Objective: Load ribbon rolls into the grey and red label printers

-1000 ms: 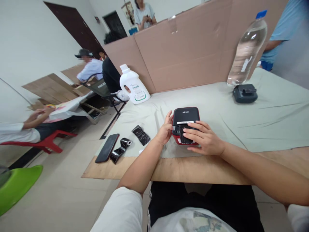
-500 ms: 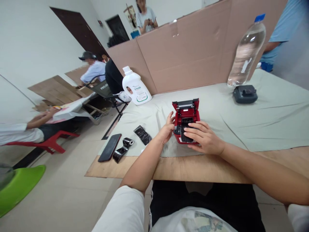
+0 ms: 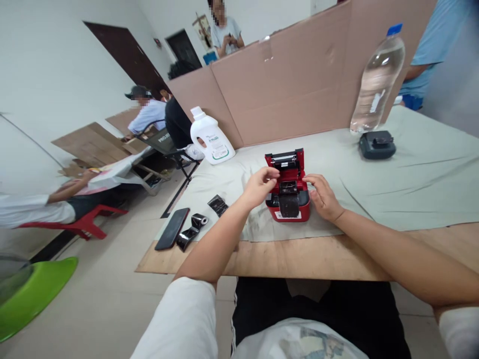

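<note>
A small red and black label printer (image 3: 272, 212) stands near the table's front edge with its lid (image 3: 286, 162) raised. Inside sits a roll of black glossy paper (image 3: 288, 186), and its strip (image 3: 289, 205) hangs out over the printer's front. My left hand (image 3: 261, 187) is over the left side of the opening, thumb and fingers apart, with nothing seen in it. At the right side is my right hand (image 3: 325, 197), fingertips by the printer's rim and fingers apart. Whether either hand touches the printer is hard to tell.
Left of the printer lie a phone (image 3: 172, 229), a loose black roll (image 3: 191, 230) and a black strip (image 3: 217, 204). Behind stand a white jug (image 3: 214, 139), a cardboard screen (image 3: 295, 85), a water bottle (image 3: 377, 85) and a dark grey device (image 3: 377, 145). Other people are around.
The printer's lid swung up from closed. My right hand left the black strip and moved to the printer's right side; my left hand rose from the left side to the opening.
</note>
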The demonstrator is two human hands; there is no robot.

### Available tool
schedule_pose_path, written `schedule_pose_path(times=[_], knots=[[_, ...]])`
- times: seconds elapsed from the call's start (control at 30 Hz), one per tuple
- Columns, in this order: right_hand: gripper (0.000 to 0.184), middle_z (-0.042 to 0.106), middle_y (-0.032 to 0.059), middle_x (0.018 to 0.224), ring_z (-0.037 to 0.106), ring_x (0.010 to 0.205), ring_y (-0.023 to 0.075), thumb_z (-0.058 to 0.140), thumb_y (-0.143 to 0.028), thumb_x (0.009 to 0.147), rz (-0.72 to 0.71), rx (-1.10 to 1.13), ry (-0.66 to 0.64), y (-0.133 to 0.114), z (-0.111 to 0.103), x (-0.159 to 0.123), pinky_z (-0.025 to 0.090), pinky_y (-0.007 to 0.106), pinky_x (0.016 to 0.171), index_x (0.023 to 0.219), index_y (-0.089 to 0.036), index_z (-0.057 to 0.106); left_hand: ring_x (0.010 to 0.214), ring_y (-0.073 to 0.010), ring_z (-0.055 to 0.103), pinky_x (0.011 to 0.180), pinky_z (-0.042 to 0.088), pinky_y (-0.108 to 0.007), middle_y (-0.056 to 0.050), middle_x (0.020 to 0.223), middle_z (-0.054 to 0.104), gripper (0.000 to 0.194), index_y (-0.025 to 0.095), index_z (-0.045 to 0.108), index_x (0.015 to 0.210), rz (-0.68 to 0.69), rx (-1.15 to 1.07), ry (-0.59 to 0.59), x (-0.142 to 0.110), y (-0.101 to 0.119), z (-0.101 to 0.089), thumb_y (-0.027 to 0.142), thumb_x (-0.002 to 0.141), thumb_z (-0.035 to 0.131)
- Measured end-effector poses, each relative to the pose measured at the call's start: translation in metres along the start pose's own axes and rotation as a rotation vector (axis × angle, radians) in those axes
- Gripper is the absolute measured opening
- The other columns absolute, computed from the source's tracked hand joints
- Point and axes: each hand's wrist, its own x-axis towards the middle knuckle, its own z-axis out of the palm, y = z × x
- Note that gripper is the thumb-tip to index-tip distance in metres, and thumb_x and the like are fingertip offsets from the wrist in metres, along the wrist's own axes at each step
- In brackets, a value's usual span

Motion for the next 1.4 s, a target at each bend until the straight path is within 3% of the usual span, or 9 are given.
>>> schedule_pose_path(times=[0.13,0.3,0.43,0.67,0.8,0.97,1.2,1.3,1.4], knots=[[0.049,0.055,0.0141,0.122,0.051,0.119,0.0279,0.027,-0.054,0.098,-0.009,0.005,-0.015,-0.001,0.000,-0.002,0.045,0.051,0.100,0.124,-0.023,0.054,0.106,-0.0307,0.060,0.106,0.037,-0.044,-0.005,0.097,0.071,0.030,0.024,0.071,0.085,-0.001,0.267,-0.240,0.033,0.002,0.016,0.009,0.059,0.070],[0.049,0.054,0.0143,0.125,0.050,0.121,0.0278,0.027,-0.055,0.098,-0.008,0.001,-0.047,0.001,-0.003,-0.003,0.046,0.050,0.100,0.126,-0.023,0.053,0.101,-0.0371,0.062,0.100,0.040,-0.045,-0.006,0.073,0.068,0.027,0.022,0.062,0.056,-0.105,0.579,-0.388,0.067,-0.014,0.040,0.000,0.044,0.074],[0.050,0.054,0.0149,0.126,0.049,0.122,0.0283,0.028,-0.055,0.098,-0.018,-0.004,-0.061,0.003,-0.004,-0.003,0.044,0.050,0.102,0.125,-0.021,0.054,0.097,-0.0370,0.062,0.097,0.040,-0.045,-0.005,0.061,0.062,0.026,0.022,0.059,0.050,-0.132,0.615,-0.400,0.068,-0.016,0.045,0.000,0.044,0.072],[0.049,0.054,0.0150,0.124,0.050,0.122,0.0291,0.029,-0.053,0.098,-0.039,-0.001,-0.070,0.004,-0.005,-0.001,0.042,0.052,0.105,0.125,-0.021,0.055,0.079,-0.0252,0.061,0.086,0.047,-0.041,-0.002,0.075,0.065,0.029,0.018,0.069,0.075,-0.015,0.471,-0.352,0.051,0.001,0.026,0.006,0.049,0.071],[0.047,0.055,0.0152,0.125,0.050,0.122,0.0293,0.031,-0.051,0.098,-0.047,-0.001,-0.069,0.005,-0.006,-0.001,0.042,0.051,0.106,0.124,-0.021,0.056,0.079,-0.0201,0.061,0.083,0.049,-0.040,-0.003,0.084,0.067,0.030,0.015,0.069,0.084,-0.047,0.090,-0.429,0.033,0.019,-0.007,0.013,0.054,0.075],[0.044,0.056,0.0154,0.123,0.051,0.120,0.0296,0.033,-0.048,0.098,-0.079,-0.004,-0.049,0.006,-0.004,-0.001,0.043,0.053,0.104,0.124,-0.020,0.056,0.076,-0.0165,0.062,0.073,0.051,-0.031,-0.003,0.085,0.067,0.035,0.015,0.069,0.092,-0.204,-0.112,-0.371,0.009,0.027,-0.084,0.021,0.058,0.079],[0.041,0.055,0.0156,0.125,0.051,0.120,0.0296,0.034,-0.045,0.099,-0.082,-0.005,-0.043,0.007,-0.003,-0.003,0.047,0.052,0.099,0.124,-0.021,0.055,0.070,-0.0145,0.060,0.058,0.046,-0.022,-0.003,0.079,0.068,0.035,0.015,0.070,0.087,-0.659,0.274,-0.199,-0.015,-0.014,-0.199,0.021,0.054,0.078],[0.040,0.054,0.0154,0.124,0.051,0.120,0.0294,0.033,-0.044,0.099,-0.088,-0.008,-0.044,0.008,-0.002,-0.003,0.048,0.051,0.098,0.124,-0.021,0.055,0.080,-0.0183,0.064,0.060,0.048,-0.023,-0.004,0.086,0.071,0.034,0.018,0.070,0.088,-0.835,0.532,-0.099,-0.023,-0.043,-0.225,0.021,0.055,0.074],[0.039,0.054,0.0161,0.124,0.052,0.119,0.0290,0.034,-0.043,0.099,-0.099,-0.009,-0.039,0.008,-0.002,-0.003,0.048,0.050,0.096,0.123,-0.020,0.055,0.091,-0.0227,0.066,0.066,0.052,-0.026,-0.006,0.096,0.073,0.032,0.019,0.070,0.090,-0.897,0.812,-0.110,-0.028,-0.070,-0.232,0.022,0.058,0.071]])
